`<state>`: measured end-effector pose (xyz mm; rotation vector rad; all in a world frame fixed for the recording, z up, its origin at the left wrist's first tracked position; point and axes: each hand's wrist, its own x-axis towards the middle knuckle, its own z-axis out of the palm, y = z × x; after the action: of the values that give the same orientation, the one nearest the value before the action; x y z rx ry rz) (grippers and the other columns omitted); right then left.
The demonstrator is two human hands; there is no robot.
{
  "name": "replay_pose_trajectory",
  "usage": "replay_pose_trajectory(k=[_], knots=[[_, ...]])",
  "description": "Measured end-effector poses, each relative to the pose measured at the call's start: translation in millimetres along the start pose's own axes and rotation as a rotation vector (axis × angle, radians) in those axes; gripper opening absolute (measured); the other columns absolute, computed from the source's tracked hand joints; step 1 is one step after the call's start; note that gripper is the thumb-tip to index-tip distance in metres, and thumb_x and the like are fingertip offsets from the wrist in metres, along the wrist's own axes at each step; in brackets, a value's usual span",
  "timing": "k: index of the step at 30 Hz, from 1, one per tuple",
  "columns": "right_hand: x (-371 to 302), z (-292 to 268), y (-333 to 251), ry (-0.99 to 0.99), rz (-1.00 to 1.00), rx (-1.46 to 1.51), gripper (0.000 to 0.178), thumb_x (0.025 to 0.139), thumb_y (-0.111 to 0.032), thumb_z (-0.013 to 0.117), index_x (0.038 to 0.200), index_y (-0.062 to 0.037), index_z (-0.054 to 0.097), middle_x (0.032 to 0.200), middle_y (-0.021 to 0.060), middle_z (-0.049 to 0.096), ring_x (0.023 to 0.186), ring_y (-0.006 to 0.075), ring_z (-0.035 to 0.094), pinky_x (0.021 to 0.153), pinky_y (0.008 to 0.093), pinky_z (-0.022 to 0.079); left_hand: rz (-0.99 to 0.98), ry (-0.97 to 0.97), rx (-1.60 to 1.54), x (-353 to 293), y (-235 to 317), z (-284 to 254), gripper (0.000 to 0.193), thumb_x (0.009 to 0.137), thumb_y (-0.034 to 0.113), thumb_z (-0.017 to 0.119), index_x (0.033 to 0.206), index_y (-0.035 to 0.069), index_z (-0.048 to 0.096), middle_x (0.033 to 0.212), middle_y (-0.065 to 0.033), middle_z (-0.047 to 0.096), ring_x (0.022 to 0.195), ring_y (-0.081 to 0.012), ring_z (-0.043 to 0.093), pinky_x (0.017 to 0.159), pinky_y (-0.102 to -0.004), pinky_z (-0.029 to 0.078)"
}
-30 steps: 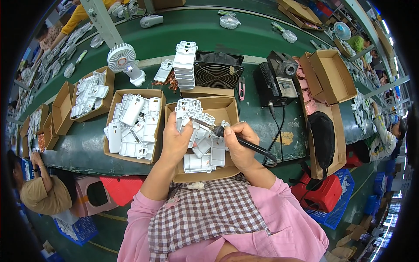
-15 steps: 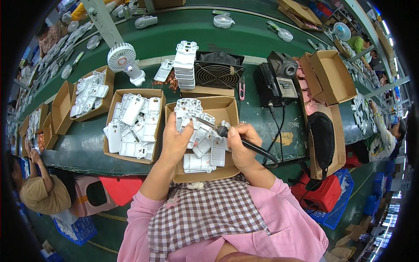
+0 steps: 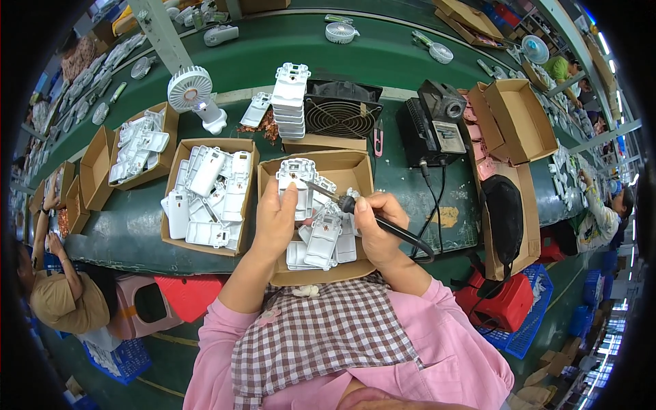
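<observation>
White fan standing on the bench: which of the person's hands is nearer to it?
Left: the left hand is below and right of the white fan in the picture; the right hand lies farther right.

On the bench (image 3: 130,229), a middle carton (image 3: 350,164) holds loose casings (image 3: 322,242); another filled carton (image 3: 253,171) stands to its left. Behind the middle carton are a casing stack (image 3: 289,102) and, right of it, a boxy fan (image 3: 342,113). A soldering station (image 3: 427,130) stands farther right.
</observation>
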<state>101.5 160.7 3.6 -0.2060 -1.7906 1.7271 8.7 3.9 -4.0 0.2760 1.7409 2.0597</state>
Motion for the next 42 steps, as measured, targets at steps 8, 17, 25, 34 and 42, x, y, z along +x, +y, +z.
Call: replay_pose_trajectory(k=[8,17,25,34,42], knots=[[1.3,1.7,-2.3,-0.02,-0.005,-0.017,0.013,0.087,-0.008,0.067,0.08,-0.001,0.058,0.067,-0.0002,0.058,0.057,0.0028,0.047,0.05,0.0208,0.038,0.112,0.091,0.314,0.6,-3.0,-0.1,0.019,0.097,0.013,0.047,0.105,-0.003,0.051,0.085,-0.0149,0.067,0.069,-0.0196,0.065,0.061,-0.0336,0.051],[2.4,3.7,-4.0,-0.019,-0.039,-0.056,0.013,0.087,-0.007,0.067,0.079,-0.0015,0.059,0.067,-0.0001,0.058,0.057,0.003,0.047,0.049,0.0213,0.038,0.136,0.1,0.36,-2.9,6.8,5.1,0.02,0.097,0.012,0.047,0.108,-0.003,0.051,0.084,-0.0155,0.067,0.07,-0.0201,0.066,0.061,-0.0338,0.051],[0.9,2.2,-2.8,-0.029,-0.006,-0.033,0.013,0.087,-0.007,0.067,0.08,-0.0013,0.059,0.066,0.0001,0.058,0.057,0.0033,0.047,0.05,0.0211,0.038,0.137,0.107,0.41,-1.8,3.7,2.4,0.02,0.096,0.012,0.047,0.107,-0.004,0.051,0.085,-0.0183,0.067,0.072,-0.0257,0.067,0.063,-0.0362,0.05],[-0.1,0.0,1.0,-0.014,0.002,-0.028,0.013,0.088,-0.008,0.066,0.08,-0.0011,0.058,0.067,0.0009,0.057,0.055,0.0034,0.047,0.049,0.0208,0.038,0.172,0.112,0.413,-1.8,1.4,3.6,0.02,0.096,0.014,0.048,0.105,-0.004,0.051,0.081,-0.0191,0.066,0.07,-0.0285,0.066,0.062,-0.0375,0.049],[0.1,1.8,-2.2,-0.026,0.017,-0.006,0.014,0.087,-0.01,0.068,0.081,-0.001,0.059,0.067,0.0001,0.058,0.057,0.0031,0.048,0.049,0.0209,0.038,0.327,0.131,0.592,-1.7,0.9,3.8,0.018,0.095,0.014,0.05,0.101,-0.003,0.051,0.073,-0.0211,0.063,0.063,-0.0321,0.065,0.054,-0.0399,0.047]])
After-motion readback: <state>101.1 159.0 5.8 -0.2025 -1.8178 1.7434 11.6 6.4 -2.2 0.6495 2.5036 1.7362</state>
